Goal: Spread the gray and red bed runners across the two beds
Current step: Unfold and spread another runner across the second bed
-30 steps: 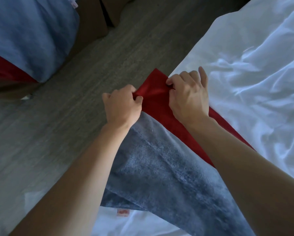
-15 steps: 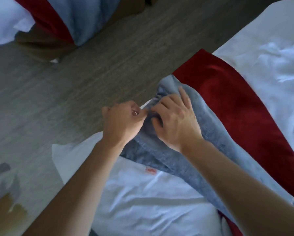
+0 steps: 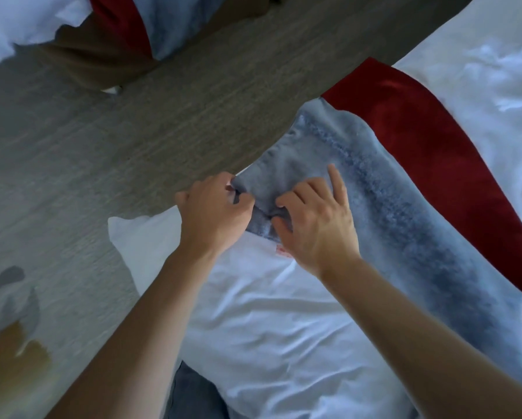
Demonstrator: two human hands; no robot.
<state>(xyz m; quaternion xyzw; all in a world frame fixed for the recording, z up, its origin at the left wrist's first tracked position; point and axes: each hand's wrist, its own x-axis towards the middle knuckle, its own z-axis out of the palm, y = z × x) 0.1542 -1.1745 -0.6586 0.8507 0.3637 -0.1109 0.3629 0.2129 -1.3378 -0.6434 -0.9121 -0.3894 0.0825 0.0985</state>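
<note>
— Left hand (image 3: 215,211)?
— Closed on the corner edge of the gray runner (image 3: 389,207), fingers curled, cloth pinched between thumb and fingers, right at the side of the near bed (image 3: 283,322).
— And the right hand (image 3: 317,220)?
— Just beside the left one, on the same gray cloth. Thumb and bent fingers pinching a small fold; index finger stretched out, lying on the fabric.
— Position of the runner?
— Lying diagonal across the near bed, over the white sheet, with its end hanging at the bed edge above the floor (image 3: 132,131). Red band (image 3: 419,137) along its far side, touching the gray part. White sheet wrinkled on both sides. Small red tag (image 3: 281,251) on the sheet, partly hidden under the right hand.
— Other bed?
— Far bed (image 3: 72,65) at top left, well apart, across the floor. Second runner (image 3: 132,22) draped over it, red and gray, beside white bedding.
</note>
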